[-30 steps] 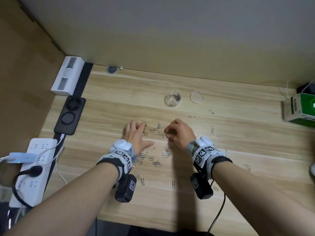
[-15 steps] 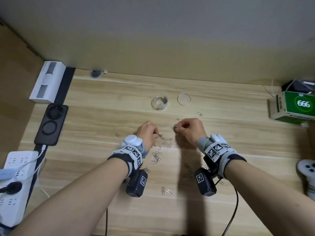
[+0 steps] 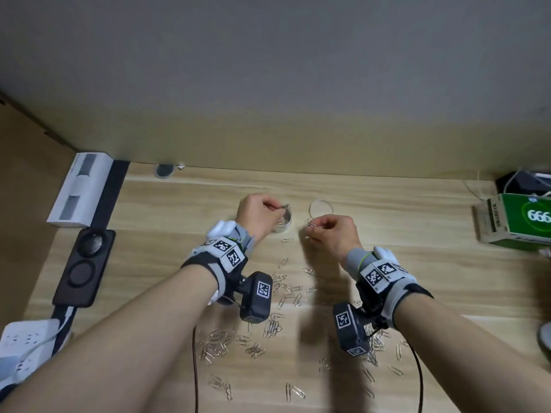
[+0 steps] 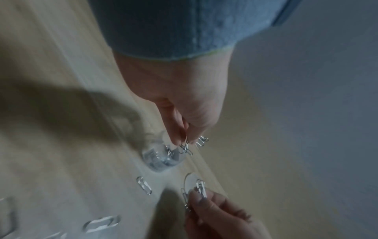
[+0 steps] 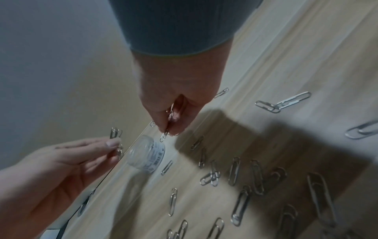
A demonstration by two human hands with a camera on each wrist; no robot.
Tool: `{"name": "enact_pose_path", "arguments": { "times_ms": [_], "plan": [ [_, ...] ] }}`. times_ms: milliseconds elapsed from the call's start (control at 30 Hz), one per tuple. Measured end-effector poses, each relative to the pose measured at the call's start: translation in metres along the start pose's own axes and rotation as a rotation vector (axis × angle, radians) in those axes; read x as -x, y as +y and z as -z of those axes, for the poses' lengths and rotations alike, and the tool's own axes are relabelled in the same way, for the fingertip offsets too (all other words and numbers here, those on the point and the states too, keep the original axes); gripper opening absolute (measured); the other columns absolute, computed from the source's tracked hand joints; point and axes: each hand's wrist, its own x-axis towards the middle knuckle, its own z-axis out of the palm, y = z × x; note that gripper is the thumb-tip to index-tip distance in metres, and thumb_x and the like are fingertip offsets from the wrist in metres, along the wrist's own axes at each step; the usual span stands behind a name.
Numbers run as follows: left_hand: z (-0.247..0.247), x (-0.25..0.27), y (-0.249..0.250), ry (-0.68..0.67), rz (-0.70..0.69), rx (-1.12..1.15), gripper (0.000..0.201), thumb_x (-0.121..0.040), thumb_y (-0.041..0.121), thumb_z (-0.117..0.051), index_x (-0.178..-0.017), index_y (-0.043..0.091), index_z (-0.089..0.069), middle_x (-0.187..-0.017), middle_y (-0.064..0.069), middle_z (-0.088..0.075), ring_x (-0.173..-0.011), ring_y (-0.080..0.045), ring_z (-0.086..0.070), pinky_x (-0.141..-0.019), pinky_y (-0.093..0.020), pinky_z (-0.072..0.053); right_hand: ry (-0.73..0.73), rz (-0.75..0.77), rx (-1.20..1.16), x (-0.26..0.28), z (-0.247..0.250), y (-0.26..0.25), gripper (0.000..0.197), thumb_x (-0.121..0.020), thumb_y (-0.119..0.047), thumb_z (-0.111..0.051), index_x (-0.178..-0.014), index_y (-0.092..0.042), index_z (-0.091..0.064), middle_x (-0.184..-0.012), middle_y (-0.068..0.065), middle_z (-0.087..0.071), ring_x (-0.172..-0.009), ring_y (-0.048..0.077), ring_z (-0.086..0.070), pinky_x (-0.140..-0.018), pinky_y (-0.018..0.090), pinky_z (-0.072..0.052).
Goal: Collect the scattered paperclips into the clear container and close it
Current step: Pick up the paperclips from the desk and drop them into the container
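A small clear container [image 3: 284,224] stands on the wooden desk [image 3: 417,263] with some paperclips inside, and its round clear lid [image 3: 321,208] lies just to its right. My left hand [image 3: 272,207] hovers over the container's mouth and pinches a few paperclips [image 4: 186,148] right above it [image 4: 161,156]. My right hand [image 3: 314,226] is beside the container, in front of the lid, pinching more paperclips [image 5: 166,129]. Several scattered paperclips [image 3: 286,289] lie on the desk nearer me, under and between my wrists.
A green box [image 3: 518,219] sits at the right edge. On the left are a black charging pad [image 3: 85,266], a white device [image 3: 80,189] and a white power strip [image 3: 26,347]. The wall runs close behind the container. A dark cable [image 3: 195,368] crosses the front of the desk.
Both hands have lifted off the paperclip pile and moved away from me to the container, each carrying pinched paperclips. The left hand now hangs over the container.
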Motion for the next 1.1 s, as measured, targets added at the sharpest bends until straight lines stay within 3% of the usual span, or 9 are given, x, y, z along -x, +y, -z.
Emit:
{"name": "enact_pose_path", "arguments": {
  "times_ms": [133,267,400,567,700,800,900,1000,1100],
  "plan": [
    [-0.008,-0.015,-0.003,-0.006,0.018,-0.040,0.008,-0.072,0.011,-0.077,-0.075,0.017,-0.074,-0.074,0.000,-0.072,-0.066,-0.012,-0.063,-0.068,-0.022,-0.052,0.004,-0.026,-0.006,-0.010,-0.003,0.000,0.015,-0.076,-0.003,-0.081,-0.073,-0.014,-0.072,-0.070,0.005,-0.066,-0.069,0.022,-0.064,-0.084,0.048,-0.060],
    [-0.011,-0.014,-0.011,-0.062,-0.012,-0.147,0.024,-0.072,0.001,-0.063,-0.077,0.019,-0.077,-0.082,0.003,-0.075,-0.078,-0.012,-0.068,-0.076,-0.022,-0.053,-0.007,-0.027,-0.009,-0.012,-0.003,-0.007,0.015,-0.075,-0.004,-0.082,-0.073,-0.014,-0.071,-0.070,0.005,-0.066,-0.069,0.024,-0.064,-0.083,0.049,-0.060],
    [-0.003,-0.014,-0.009,-0.009,0.005,-0.015,0.026,-0.074,-0.003,-0.060,-0.076,0.018,-0.076,-0.079,0.002,-0.073,-0.077,-0.013,-0.068,-0.074,-0.021,-0.052,-0.002,0.015,-0.025,-0.013,-0.007,-0.021,0.017,-0.076,0.001,-0.079,-0.073,-0.013,-0.070,-0.070,0.005,-0.066,-0.069,0.022,-0.062,-0.082,0.042,-0.059],
    [0.019,-0.011,-0.028,0.063,0.074,0.072,0.037,-0.080,-0.003,-0.057,-0.067,0.029,-0.070,-0.074,0.005,-0.071,-0.067,-0.013,-0.064,-0.071,-0.028,-0.055,-0.071,0.046,-0.056,-0.010,-0.032,-0.047,0.014,-0.077,0.003,-0.078,-0.077,-0.008,-0.069,-0.072,0.007,-0.065,-0.070,0.023,-0.061,-0.078,0.038,-0.059],
    [0.030,-0.001,-0.045,0.063,0.114,0.099,0.041,-0.079,-0.001,-0.058,-0.062,0.034,-0.071,-0.074,0.006,-0.073,-0.065,-0.015,-0.064,-0.071,-0.038,-0.058,-0.060,0.164,0.204,-0.015,-0.053,-0.051,0.015,-0.073,-0.007,-0.083,-0.072,-0.018,-0.073,-0.075,0.003,-0.073,-0.069,0.018,-0.067,-0.078,0.036,-0.061],
    [0.034,0.007,-0.052,0.061,0.124,0.097,0.040,-0.081,-0.002,-0.057,-0.063,0.031,-0.070,-0.075,0.008,-0.073,-0.073,-0.014,-0.069,-0.076,-0.035,-0.059,-0.059,0.224,0.429,-0.015,-0.060,-0.050,0.011,-0.072,-0.011,-0.080,-0.073,-0.021,-0.077,-0.077,-0.003,-0.076,-0.075,0.015,-0.072,-0.080,0.034,-0.060],
    [0.034,0.014,-0.056,0.058,0.119,0.105,0.038,-0.081,-0.002,-0.056,-0.066,0.029,-0.071,-0.075,0.007,-0.073,-0.076,-0.013,-0.070,-0.077,-0.031,-0.058,-0.078,0.230,0.496,-0.009,-0.063,-0.054,0.012,-0.071,-0.010,-0.079,-0.076,-0.021,-0.077,-0.080,-0.002,-0.077,-0.079,0.016,-0.072,-0.081,0.035,-0.059],
    [0.033,0.020,-0.057,0.054,0.116,0.107,0.037,-0.082,-0.003,-0.055,-0.068,0.027,-0.071,-0.076,0.006,-0.073,-0.075,-0.011,-0.070,-0.075,-0.027,-0.056,-0.099,0.221,0.441,-0.003,-0.064,-0.057,0.014,-0.076,-0.009,-0.072,-0.079,-0.022,-0.078,-0.083,-0.001,-0.077,-0.082,0.016,-0.072,-0.085,0.034,-0.059],
    [0.031,0.024,-0.054,0.050,0.112,0.113,0.033,-0.081,-0.003,-0.056,-0.071,0.024,-0.072,-0.075,0.004,-0.073,-0.075,-0.010,-0.070,-0.076,-0.027,-0.056,-0.072,0.219,0.317,-0.003,-0.059,-0.054,0.022,-0.075,-0.009,-0.064,-0.068,-0.027,-0.074,-0.080,0.000,-0.076,-0.081,0.021,-0.072,-0.087,0.043,-0.059]
  ]
}}
